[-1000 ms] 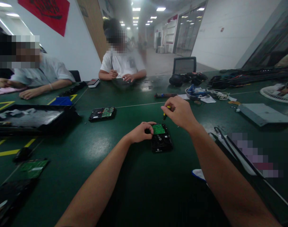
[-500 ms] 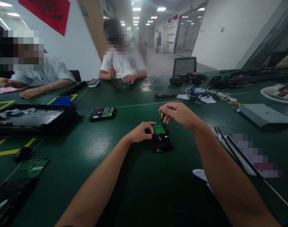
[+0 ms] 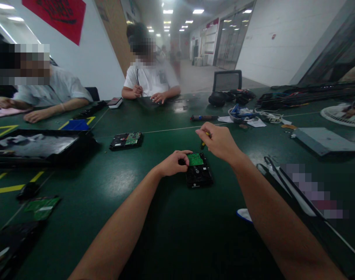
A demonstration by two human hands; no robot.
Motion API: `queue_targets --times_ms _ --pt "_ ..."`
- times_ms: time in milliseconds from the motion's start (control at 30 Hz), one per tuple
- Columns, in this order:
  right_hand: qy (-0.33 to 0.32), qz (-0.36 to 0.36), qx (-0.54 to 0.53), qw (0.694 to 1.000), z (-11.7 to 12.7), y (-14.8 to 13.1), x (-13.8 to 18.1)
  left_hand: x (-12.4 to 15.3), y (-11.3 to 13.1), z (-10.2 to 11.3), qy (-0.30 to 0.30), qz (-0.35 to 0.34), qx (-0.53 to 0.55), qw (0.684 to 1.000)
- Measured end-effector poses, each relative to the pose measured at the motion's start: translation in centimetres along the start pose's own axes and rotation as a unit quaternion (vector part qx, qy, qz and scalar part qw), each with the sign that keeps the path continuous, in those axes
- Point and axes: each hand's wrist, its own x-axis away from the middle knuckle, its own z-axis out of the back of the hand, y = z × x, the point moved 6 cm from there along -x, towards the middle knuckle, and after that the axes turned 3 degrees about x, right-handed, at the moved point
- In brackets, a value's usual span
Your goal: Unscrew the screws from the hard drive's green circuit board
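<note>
A black hard drive (image 3: 199, 174) lies on the dark green table (image 3: 154, 217), its green circuit board (image 3: 195, 159) facing up. My left hand (image 3: 173, 162) grips the drive's far left corner, fingers curled on its edge. My right hand (image 3: 220, 140) hovers just above the drive's far end, closed round a small yellow-and-black screwdriver (image 3: 204, 143) that points down toward the board.
A second hard drive (image 3: 126, 139) lies to the left, beside a black tray (image 3: 34, 146). A loose green board (image 3: 42, 206) sits near left. Two other people sit across the table. Tools and cables (image 3: 243, 114), a grey box (image 3: 323, 140) and a fan grille (image 3: 340, 114) lie at right.
My right hand dipped toward the drive with the screwdriver and has risen slightly again, turning at the wrist. My left hand has stayed on the drive.
</note>
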Motion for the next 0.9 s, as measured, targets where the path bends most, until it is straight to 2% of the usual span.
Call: queue_targets --times_ms 100,267,333,567,900 --pt "-0.032 0.011 -0.018 0.999 0.1 -0.4 0.2 0.0 0.0 0.0 0.001 -0.002 0.000 1.000" --pt "-0.097 -0.055 -0.159 0.981 -0.8 0.1 0.6 0.0 0.1 0.0 0.001 -0.005 -0.002 1.000" --pt "-0.111 -0.056 -0.180 0.976 -1.2 0.3 0.6 0.0 0.1 0.1 0.000 -0.010 -0.005 1.000" --pt "-0.053 0.024 -0.067 0.996 -0.1 -0.2 0.1 0.1 0.8 0.2 -0.001 -0.014 -0.010 1.000" --pt "-0.087 0.038 -0.067 0.993 0.1 -1.7 -0.1 0.1 0.0 0.0 -0.005 0.007 0.013 1.000"
